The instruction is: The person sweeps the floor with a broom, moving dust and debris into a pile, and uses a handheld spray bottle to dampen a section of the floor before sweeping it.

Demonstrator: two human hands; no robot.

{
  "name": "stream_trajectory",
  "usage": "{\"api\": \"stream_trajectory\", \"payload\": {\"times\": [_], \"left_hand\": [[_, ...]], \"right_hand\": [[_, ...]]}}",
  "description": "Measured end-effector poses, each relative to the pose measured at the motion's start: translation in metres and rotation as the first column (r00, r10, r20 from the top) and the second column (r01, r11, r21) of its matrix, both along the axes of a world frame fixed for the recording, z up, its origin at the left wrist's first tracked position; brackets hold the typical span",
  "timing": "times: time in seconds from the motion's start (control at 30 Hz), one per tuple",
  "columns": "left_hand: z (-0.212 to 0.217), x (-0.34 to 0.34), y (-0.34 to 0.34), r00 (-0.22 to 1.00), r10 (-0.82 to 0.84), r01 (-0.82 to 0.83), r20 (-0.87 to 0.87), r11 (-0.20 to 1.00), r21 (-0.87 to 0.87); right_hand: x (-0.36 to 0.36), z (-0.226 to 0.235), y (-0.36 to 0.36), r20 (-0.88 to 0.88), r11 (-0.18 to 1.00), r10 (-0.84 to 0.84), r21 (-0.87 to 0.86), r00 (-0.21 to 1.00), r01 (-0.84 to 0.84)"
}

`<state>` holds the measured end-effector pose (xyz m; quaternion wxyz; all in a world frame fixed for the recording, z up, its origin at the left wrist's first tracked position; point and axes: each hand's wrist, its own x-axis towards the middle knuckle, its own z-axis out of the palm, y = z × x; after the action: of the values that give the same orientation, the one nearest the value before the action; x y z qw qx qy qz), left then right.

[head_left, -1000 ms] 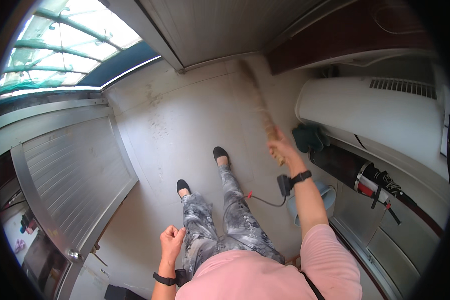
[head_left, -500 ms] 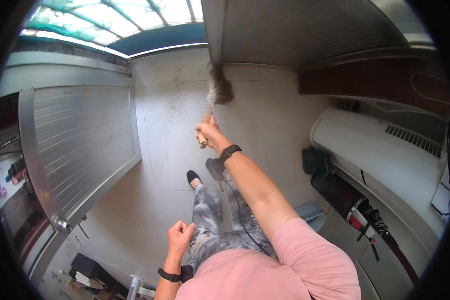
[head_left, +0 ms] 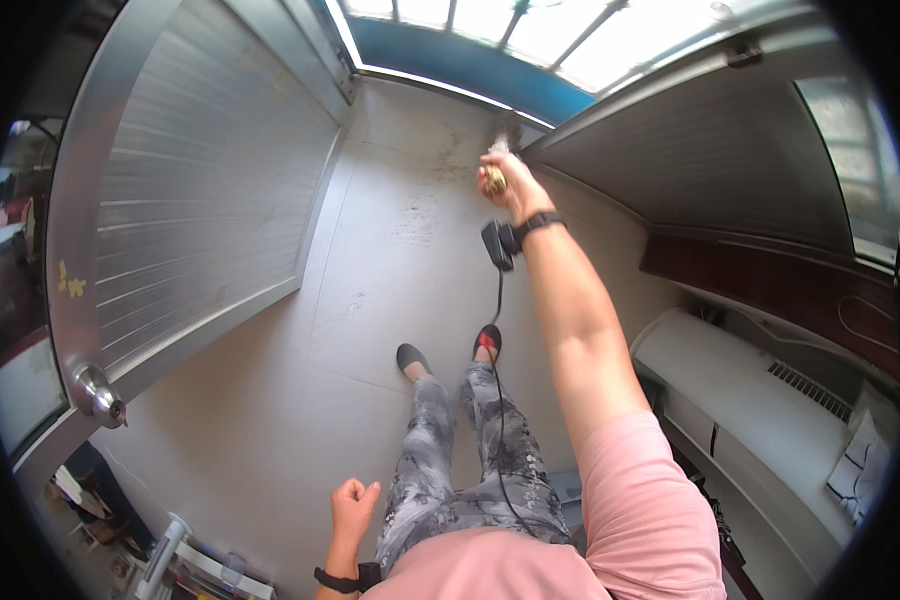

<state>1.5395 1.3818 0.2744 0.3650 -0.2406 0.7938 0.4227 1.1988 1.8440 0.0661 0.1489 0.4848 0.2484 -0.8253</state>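
My right hand point(head_left: 505, 183) is stretched far out ahead of me and grips the handle of a small brush-headed broom point(head_left: 500, 150), whose bristles reach the floor next to the bottom corner of a metal door on the right. A black band sits on that wrist, and a small black device point(head_left: 496, 244) hangs from it on a cable. My left hand point(head_left: 353, 505) hangs low by my hip with its fingers curled into a fist and nothing in it. My feet in black shoes point(head_left: 411, 357) stand on the pale tiled floor point(head_left: 390, 260).
An open grey ribbed metal door point(head_left: 185, 190) with a round knob point(head_left: 98, 392) stands on the left. Another grey door panel point(head_left: 710, 150) is on the right, with a white appliance point(head_left: 750, 400) below it. Cluttered items point(head_left: 170, 560) lie at bottom left.
My right arm has swung the broom from the right side toward the far middle of the floor and stretched further out. My view has turned to the right. The left fist has stayed by my hip.
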Motion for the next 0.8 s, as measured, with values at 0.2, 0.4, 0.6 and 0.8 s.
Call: {"api": "stream_trajectory", "payload": {"times": [0.2,0.4,0.6,0.8], "left_hand": [[-0.004,0.014,-0.035,0.981,0.179,-0.179,0.072,0.984,-0.005],[0.002,0.003,-0.044,0.974,0.221,-0.224,0.058,0.973,0.057],[-0.001,-0.006,-0.051,0.987,0.158,-0.159,0.025,0.985,0.072],[0.002,-0.015,-0.052,0.989,0.148,-0.147,-0.001,0.986,0.079]], "right_hand": [[-0.014,0.010,-0.064,-0.013,0.931,0.355,0.100,0.935,-0.352],[0.097,0.076,-0.096,-0.103,0.870,0.359,0.398,0.927,-0.293],[0.257,0.131,-0.145,0.086,0.772,0.549,0.330,0.831,-0.544],[0.295,0.158,-0.187,0.046,0.618,0.785,-0.135,0.618,-0.775]]}}
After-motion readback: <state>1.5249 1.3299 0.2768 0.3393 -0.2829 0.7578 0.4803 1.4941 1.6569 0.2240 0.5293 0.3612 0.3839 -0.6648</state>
